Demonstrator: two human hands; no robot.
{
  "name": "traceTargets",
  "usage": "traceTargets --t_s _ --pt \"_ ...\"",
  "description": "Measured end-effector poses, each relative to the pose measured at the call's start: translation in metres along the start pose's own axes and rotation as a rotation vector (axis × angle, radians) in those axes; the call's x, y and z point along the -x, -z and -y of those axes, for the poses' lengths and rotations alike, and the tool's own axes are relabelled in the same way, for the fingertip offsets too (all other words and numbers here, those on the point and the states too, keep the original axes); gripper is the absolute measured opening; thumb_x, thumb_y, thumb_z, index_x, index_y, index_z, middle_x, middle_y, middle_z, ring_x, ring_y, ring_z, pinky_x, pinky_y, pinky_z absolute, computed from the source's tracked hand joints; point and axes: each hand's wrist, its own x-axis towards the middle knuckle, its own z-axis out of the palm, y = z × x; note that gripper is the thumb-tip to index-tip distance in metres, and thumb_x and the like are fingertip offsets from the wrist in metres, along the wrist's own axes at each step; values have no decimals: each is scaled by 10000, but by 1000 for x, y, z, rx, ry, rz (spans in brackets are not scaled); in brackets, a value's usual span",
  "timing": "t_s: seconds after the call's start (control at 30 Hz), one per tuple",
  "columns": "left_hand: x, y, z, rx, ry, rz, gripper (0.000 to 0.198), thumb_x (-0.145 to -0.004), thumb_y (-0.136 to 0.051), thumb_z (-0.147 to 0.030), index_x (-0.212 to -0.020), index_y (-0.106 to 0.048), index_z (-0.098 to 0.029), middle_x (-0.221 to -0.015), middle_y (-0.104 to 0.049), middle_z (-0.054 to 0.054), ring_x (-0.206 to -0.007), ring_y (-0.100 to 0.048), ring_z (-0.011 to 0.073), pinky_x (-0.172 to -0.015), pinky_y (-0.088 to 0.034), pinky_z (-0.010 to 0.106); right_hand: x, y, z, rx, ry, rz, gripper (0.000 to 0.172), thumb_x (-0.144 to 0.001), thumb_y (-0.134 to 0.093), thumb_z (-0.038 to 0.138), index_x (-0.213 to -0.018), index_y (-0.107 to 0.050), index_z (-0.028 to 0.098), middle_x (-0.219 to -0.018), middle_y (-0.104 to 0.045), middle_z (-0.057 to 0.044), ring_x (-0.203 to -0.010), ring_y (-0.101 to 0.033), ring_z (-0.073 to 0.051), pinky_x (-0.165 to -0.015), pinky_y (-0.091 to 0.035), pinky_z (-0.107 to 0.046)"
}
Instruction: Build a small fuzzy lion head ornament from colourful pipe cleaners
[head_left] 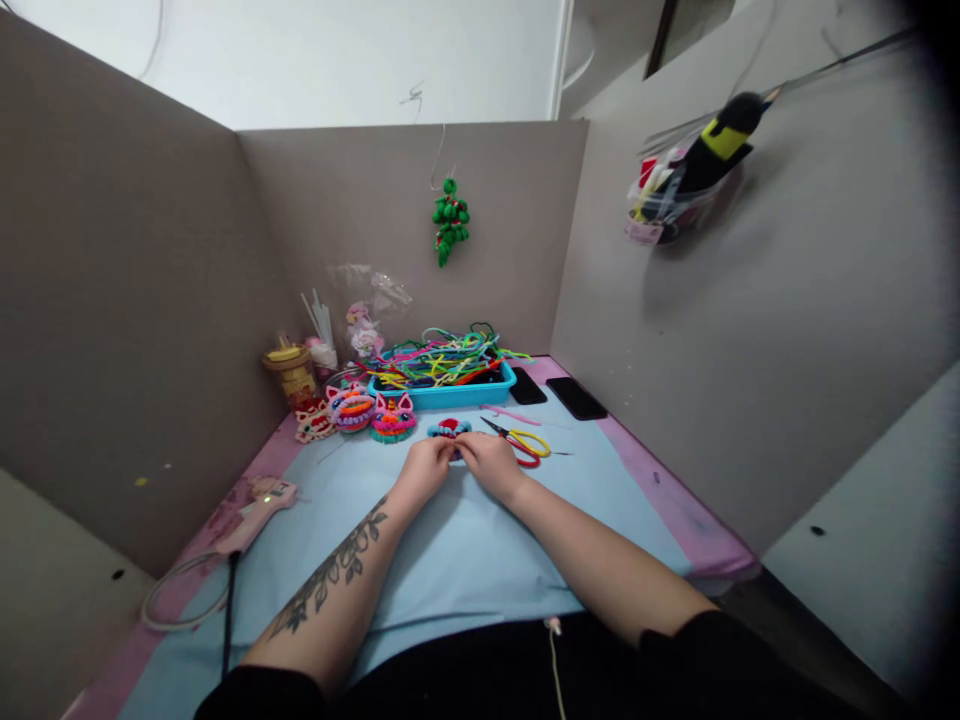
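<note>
My left hand (428,466) and my right hand (489,463) meet over the middle of the blue cloth, fingertips pinched together. Between them is a small fuzzy pipe-cleaner figure (450,428) in light blue and red; its lower part is covered by my fingers. Just right of my right hand lie scissors (529,446) with one yellow and one red handle, blades apart. Beyond the hands, finished-looking pipe-cleaner animal heads sit in a row, among them a pink one with a horn (393,416) and a pink-and-purple one (350,407).
A blue tray (442,397) heaped with coloured pipe cleaners stands at the back. Two black phones (576,398) lie to its right. On the left are a pink glue gun (259,512) with its cable and a lidded cup (291,373). Grey partitions enclose the table.
</note>
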Motion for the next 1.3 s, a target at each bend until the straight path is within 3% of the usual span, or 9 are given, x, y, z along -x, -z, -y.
traceTargets --t_s 0.23,0.33,0.43,0.5,0.77,0.97,1.1,1.3 --pt "-2 -1 0 219 116 -10 209 -774 -494 -208 -780 -693 -145 -608 -629 21 -579 -558 136 -578 -413 237 1 -2 0 -42 -65 -45 186 -882 -439 228 -915 -619 199 -766 -686 -17 -704 -628 -143 -625 -409 -215" --pt "-1 -1 -2 588 263 31 190 -753 -558 -285 -736 -663 -128 -592 -587 9 -524 -504 103 -475 -357 197 2 -2 1 -56 -74 -69 193 -883 -433 241 -922 -617 200 -742 -684 -10 -673 -625 -141 -610 -406 -216" --pt "0 -2 -4 1020 458 71 216 -690 -659 -312 -758 -646 -107 -599 -556 1 -490 -459 61 -426 -306 153 2 -2 1 -82 -5 -107 206 -891 -436 249 -925 -634 205 -836 -699 -18 -753 -641 -142 -685 -430 -220" --pt "0 -3 -3 1171 532 73 233 -639 -722 -278 -755 -642 -92 -579 -533 -6 -469 -435 40 -414 -289 137 1 -1 0 -86 40 -128 211 -891 -442 234 -933 -648 206 -880 -703 -22 -802 -644 -143 -736 -439 -224" --pt "-3 -13 -3 1261 549 -71 194 -634 -741 -227 -650 -603 -91 -489 -465 -33 -415 -359 23 -378 -236 147 1 -2 1 -9 94 -95 275 -900 -433 226 -1071 -648 218 -880 -713 -43 -784 -647 -138 -742 -460 -224" --pt "1 -9 -11 1219 492 -38 275 -613 -755 -298 -749 -626 -96 -555 -495 -24 -454 -407 32 -386 -249 139 1 -2 2 -45 19 -138 232 -878 -455 213 -1011 -645 215 -932 -708 -19 -825 -651 -143 -757 -458 -223" --pt "1 -8 -11 1174 458 -18 319 -581 -773 -337 -695 -585 -106 -522 -457 -49 -418 -359 22 -379 -229 149 1 -3 0 10 -19 -135 251 -861 -491 248 -1079 -611 213 -936 -707 -27 -785 -653 -154 -715 -455 -232" --pt "-3 -3 -11 1450 448 -92 322 -628 -752 -339 -685 -518 -126 -578 -450 -51 -461 -375 19 -362 -207 119 0 1 3 17 -29 -153 307 -860 -515 346 -1113 -598 193 -781 -703 -35 -658 -635 -152 -626 -437 -226"
